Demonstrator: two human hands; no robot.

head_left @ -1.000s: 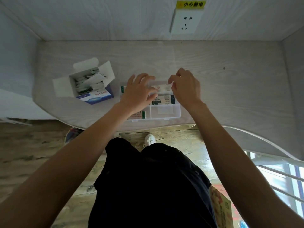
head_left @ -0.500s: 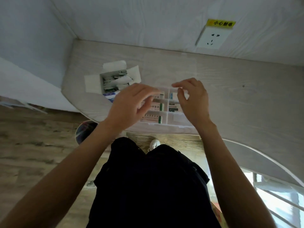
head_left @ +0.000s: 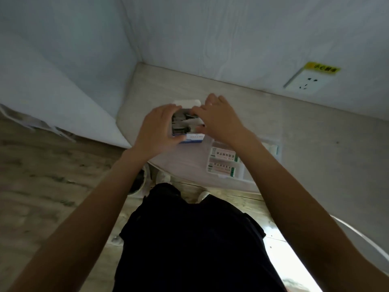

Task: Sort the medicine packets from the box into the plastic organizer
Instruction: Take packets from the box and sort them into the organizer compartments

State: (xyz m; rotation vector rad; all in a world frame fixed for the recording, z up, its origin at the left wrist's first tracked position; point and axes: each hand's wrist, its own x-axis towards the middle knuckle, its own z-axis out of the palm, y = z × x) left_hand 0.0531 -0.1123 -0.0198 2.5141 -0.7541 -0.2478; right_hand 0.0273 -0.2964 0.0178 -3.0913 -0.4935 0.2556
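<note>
A small white and blue cardboard box (head_left: 194, 138) stands open near the table's left corner, with several medicine packets (head_left: 181, 123) inside. My left hand (head_left: 156, 131) grips the box's left side, fingers over the far edge and thumb along the front. My right hand (head_left: 219, 121) lies over the box's right side, its thumb and forefinger at the packets; motion blur hides whether it holds one. The clear plastic organizer (head_left: 242, 180) sits to the right by the table's front edge. It holds two white packets with green ends (head_left: 223, 153) stacked in its left compartments.
The pale wood table (head_left: 315, 144) fits into a corner, with walls at the left and back. A wall socket (head_left: 305, 82) with a yellow label is on the back wall at right. My dark-clothed legs and a wooden floor (head_left: 42, 186) are below.
Both hands left the organizer and moved left to the box. The left hand took hold of the box. The camera swung left and closer.
</note>
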